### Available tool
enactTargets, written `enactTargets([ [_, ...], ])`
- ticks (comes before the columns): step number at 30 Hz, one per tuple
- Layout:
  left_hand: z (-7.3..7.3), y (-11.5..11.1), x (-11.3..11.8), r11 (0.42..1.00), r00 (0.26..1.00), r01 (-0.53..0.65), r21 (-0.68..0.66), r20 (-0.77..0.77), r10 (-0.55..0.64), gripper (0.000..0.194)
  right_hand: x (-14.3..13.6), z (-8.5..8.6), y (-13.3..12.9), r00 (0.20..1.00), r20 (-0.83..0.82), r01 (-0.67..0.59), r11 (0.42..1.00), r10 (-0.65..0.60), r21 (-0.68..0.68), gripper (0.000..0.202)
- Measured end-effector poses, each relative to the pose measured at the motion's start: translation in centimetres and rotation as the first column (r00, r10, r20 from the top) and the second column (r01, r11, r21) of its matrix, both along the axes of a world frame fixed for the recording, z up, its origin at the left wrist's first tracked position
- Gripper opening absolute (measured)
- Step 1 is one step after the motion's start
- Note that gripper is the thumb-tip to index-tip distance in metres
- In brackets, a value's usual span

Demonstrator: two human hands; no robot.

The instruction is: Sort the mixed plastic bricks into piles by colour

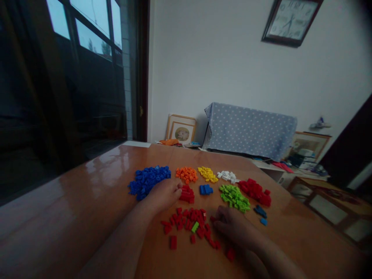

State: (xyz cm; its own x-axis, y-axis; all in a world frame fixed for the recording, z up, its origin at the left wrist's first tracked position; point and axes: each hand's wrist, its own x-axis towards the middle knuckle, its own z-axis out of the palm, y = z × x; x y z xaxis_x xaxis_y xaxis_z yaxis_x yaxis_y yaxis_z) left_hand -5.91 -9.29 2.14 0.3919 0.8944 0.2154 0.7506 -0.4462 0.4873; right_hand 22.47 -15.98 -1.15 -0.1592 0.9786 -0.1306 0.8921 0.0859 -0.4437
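My left hand (164, 193) reaches over the table between the blue brick pile (149, 179) and a small block of lined-up red bricks (187, 194). Its fingers are bent together at the left end of that block, and whatever they pinch is hidden. Curled low over the wood, my right hand (231, 223) has a red toy brick (213, 219) at its fingertips. Between my forearms lies a scatter of loose red bricks (188, 219) with one green brick (195, 227) among them. Joined blue bricks (206, 189) sit beyond.
Sorted piles stand farther back: orange bricks (186, 174), yellow bricks (207, 174), white bricks (227, 176), green bricks (235, 197) and red bricks (255, 191). Dark blue pieces (260, 211) lie right of my right hand. The wooden table (95, 182) extends left towards glass doors.
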Motion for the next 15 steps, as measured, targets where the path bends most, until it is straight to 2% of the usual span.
enactTargets([
  [4, -0.2, 0.3, -0.1, 0.999, 0.999, -0.039, 0.008, 0.004, 0.039, 0.011, -0.3, 0.6, 0.6, 1.000, -0.019, -0.013, 0.999, 0.013, 0.040, 0.013],
  [9, -0.7, 0.7, -0.1, 0.997, 0.997, -0.073, -0.004, 0.025, 0.073, 0.013, -2.0, 1.6, 3.0, 0.995, -0.093, -0.027, 0.994, 0.038, 0.108, 0.013],
  [15, -0.8, 0.7, -0.1, 0.999, 0.999, -0.050, -0.020, 0.020, 0.051, 0.012, -4.5, 1.0, 7.1, 0.994, -0.093, 0.068, 0.995, -0.061, 0.069, 0.019],
])
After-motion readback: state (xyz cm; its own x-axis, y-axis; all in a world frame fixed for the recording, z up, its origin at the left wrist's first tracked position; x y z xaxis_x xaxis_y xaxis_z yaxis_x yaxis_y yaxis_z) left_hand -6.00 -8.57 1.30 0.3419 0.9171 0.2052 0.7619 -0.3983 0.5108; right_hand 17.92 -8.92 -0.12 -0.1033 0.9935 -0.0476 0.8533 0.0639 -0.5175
